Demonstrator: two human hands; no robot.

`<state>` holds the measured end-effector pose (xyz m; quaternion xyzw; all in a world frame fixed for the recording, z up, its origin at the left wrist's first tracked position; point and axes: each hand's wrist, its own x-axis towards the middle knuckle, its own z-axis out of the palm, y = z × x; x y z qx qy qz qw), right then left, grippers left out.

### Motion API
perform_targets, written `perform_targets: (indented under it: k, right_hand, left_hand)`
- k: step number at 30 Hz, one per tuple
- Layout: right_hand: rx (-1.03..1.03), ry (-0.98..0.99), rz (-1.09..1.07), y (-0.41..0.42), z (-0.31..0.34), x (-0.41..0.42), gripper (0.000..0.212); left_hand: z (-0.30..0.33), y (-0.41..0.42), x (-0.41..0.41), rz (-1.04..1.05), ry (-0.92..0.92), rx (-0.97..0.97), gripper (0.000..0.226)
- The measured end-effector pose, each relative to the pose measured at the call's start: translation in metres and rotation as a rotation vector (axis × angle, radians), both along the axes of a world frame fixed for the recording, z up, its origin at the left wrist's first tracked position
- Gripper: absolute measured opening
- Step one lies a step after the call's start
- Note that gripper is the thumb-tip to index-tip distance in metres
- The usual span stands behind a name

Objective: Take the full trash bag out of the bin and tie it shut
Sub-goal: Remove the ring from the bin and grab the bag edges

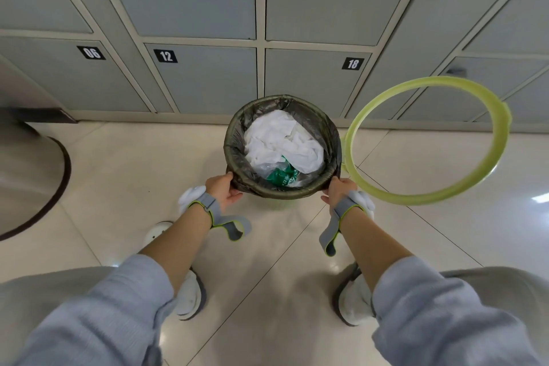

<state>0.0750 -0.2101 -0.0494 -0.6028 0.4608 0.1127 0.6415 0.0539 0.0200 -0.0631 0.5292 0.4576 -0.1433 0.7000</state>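
Note:
A small round bin (276, 204) stands on the tile floor before the lockers, showing only as a pale green sliver under the bag. A dark trash bag (234, 140) lines it, its edge folded over the rim. Crumpled white plastic (282, 140) and a green wrapper (280, 177) fill it. My left hand (221, 192) grips the folded bag edge at the near left of the rim. My right hand (338, 192) grips it at the near right. A yellow-green plastic ring (502, 128) tilts up beside the bin on the right, its low edge close to my right hand.
Grey lockers (202, 77) numbered 06, 12 and 18 form a wall just behind the bin. A large metal cylinder with a dark base (64, 169) stands at the left. A small white round object (157, 232) lies near my left foot. My white shoes (190, 294) sit below.

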Motion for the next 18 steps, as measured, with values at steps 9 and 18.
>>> perform_targets:
  k: [9, 18]
  right_hand:
    - [-0.073, -0.083, 0.268, -0.013, 0.015, -0.017, 0.021]
    - [-0.050, -0.186, 0.293, -0.005, 0.049, -0.013, 0.031]
  left_hand:
    - [0.027, -0.007, -0.021, -0.038, 0.000, 0.067, 0.028]
    - [0.054, -0.002, -0.021, -0.017, -0.165, 0.249, 0.034]
